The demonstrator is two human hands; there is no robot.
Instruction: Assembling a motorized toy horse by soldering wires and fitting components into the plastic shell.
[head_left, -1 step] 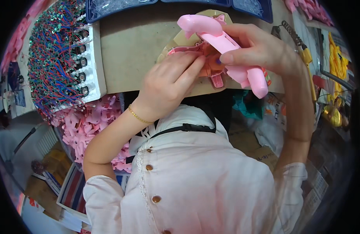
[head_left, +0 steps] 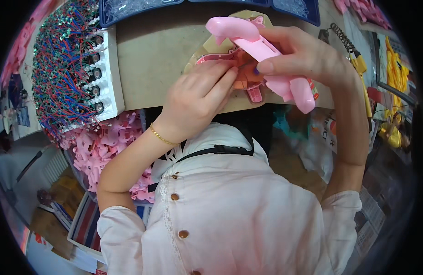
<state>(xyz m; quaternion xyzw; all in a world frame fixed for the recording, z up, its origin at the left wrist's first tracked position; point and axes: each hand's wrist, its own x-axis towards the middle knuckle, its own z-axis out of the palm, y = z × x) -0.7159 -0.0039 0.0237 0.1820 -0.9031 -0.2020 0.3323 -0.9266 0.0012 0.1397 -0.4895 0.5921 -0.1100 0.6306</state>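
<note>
My right hand (head_left: 307, 57) grips a glossy pink plastic shell piece (head_left: 257, 46), thumb on its near side and fingers behind. It is tilted above the bench. Under it, a second pink shell half (head_left: 254, 94) lies open side up in a cream, flat-edged holder (head_left: 211, 48); an orange-looking inside shows, with a small dark blue spot. My left hand (head_left: 197, 94) reaches over this lower half, its fingers bent and pressed together at the inside. Whatever those fingertips pinch is hidden by the hand.
On the left, a white foam tray (head_left: 111, 73) carries a heap of wired parts (head_left: 67, 64) with round black pieces along its edge. Below it is a pile of pink plastic parts (head_left: 106, 146). Blue bins (head_left: 142, 11) line the back. At right hangs a yellow tool on a coiled cord (head_left: 358, 62).
The pink shell piece in my right hand has shifted very slightly left. Both hands otherwise keep their places.
</note>
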